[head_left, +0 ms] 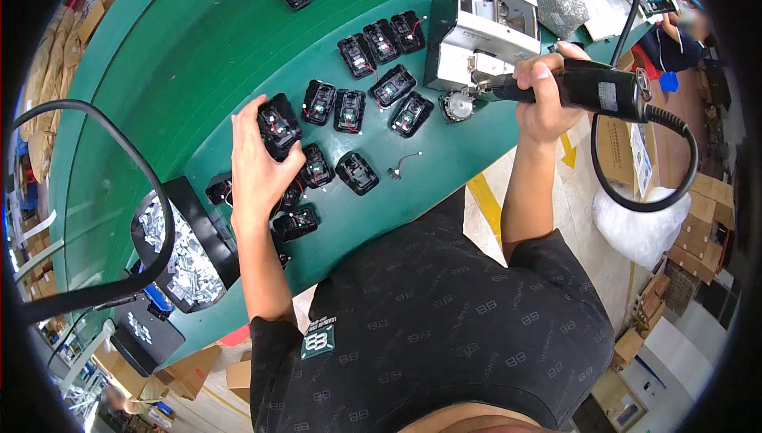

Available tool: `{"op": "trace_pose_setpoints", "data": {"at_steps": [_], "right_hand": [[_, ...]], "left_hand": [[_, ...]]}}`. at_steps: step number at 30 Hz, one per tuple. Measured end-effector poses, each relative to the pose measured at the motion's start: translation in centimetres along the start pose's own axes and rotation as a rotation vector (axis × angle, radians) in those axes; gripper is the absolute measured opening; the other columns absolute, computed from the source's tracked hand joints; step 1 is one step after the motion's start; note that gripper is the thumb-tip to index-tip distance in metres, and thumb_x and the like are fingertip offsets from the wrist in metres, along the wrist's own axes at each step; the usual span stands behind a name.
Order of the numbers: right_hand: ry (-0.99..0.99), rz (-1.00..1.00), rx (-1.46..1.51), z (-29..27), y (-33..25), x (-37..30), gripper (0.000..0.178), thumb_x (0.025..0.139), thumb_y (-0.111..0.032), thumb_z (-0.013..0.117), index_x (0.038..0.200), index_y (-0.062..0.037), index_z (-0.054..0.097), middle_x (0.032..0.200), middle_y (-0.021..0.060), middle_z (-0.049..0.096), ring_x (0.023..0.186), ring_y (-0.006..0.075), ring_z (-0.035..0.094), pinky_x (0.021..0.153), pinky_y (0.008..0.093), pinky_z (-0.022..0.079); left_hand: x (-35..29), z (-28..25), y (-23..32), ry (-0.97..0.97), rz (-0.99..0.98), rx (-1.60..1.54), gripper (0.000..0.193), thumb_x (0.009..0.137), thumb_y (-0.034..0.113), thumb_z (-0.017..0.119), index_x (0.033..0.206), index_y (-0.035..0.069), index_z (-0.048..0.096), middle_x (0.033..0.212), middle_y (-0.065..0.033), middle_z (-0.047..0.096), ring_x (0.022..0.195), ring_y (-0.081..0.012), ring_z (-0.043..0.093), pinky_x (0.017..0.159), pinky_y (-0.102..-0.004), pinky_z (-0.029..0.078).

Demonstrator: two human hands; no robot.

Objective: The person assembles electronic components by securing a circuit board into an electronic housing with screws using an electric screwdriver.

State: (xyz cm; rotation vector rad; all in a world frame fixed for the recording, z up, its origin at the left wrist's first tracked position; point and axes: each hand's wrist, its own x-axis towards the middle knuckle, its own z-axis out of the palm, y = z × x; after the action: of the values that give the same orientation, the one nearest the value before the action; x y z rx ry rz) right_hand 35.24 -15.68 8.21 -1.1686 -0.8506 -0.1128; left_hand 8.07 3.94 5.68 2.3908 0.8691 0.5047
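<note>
My left hand (258,165) grips a black plastic housing (279,126) with a small circuit board and wires inside, lifted at the left of the green bench. My right hand (549,100) is wrapped round a black electric screwdriver (607,90), held level with its cable end to the right. The tool's front end points left, at the outlet of a white and grey screw feeder (484,36); I cannot tell whether they touch. Below that outlet is a round metal part (458,106). More open black housings (349,111) with boards and red wires lie between my hands.
A black bin of small silvery metal parts (184,262) stands at the left, with a dark tray (147,326) beside it. A loose wired connector (401,168) lies near the bench's front edge. Black cables (667,204) loop on both sides. Another person (675,42) is at the far right.
</note>
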Motion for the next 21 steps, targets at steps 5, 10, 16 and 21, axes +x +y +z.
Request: {"op": "trace_pose_setpoints", "data": {"at_steps": [5,10,16,21], "right_hand": [[-0.022,0.004,0.064,-0.2,1.3,-0.1,0.04,0.08,0.0,0.056,0.118,-0.0008,0.043,0.064,0.0071,0.051,0.054,0.0151,0.049,0.055,0.0319,0.046],[-0.107,-0.036,0.007,0.5,1.9,-0.6,0.039,0.081,-0.002,0.058,0.117,-0.0017,0.043,0.065,0.0061,0.05,0.053,0.0144,0.049,0.054,0.0307,0.046],[-0.192,0.137,0.229,-0.4,2.7,1.9,0.037,0.08,-0.003,0.059,0.115,-0.0005,0.046,0.063,0.0051,0.048,0.051,0.013,0.046,0.052,0.0301,0.044],[-0.199,0.12,0.266,0.4,2.7,1.4,0.039,0.077,0.003,0.063,0.112,0.004,0.047,0.065,0.0069,0.054,0.053,0.011,0.05,0.05,0.0232,0.042]], "left_hand": [[0.3,0.5,-0.6,-0.059,0.016,0.33,0.077,0.063,0.021,0.076,0.129,0.005,0.04,0.135,-0.0123,0.045,0.133,-0.0299,0.033,0.11,-0.0589,0.009],[0.6,0.0,-0.5,-0.184,-0.064,0.507,0.081,0.063,0.039,0.078,0.13,0.007,0.046,0.148,-0.0143,0.027,0.139,-0.0347,0.017,0.109,-0.0596,0.007],[4.9,-1.3,-1.9,-0.166,0.018,0.366,0.089,0.068,0.043,0.073,0.138,0.001,0.035,0.145,-0.0234,0.029,0.137,-0.0363,0.023,0.11,-0.0526,0.013],[14.5,1.7,-6.0,0.01,0.157,0.298,0.103,0.062,0.037,0.08,0.138,-0.007,0.026,0.141,-0.0297,0.03,0.134,-0.0383,0.028,0.11,-0.0393,0.028]]}}
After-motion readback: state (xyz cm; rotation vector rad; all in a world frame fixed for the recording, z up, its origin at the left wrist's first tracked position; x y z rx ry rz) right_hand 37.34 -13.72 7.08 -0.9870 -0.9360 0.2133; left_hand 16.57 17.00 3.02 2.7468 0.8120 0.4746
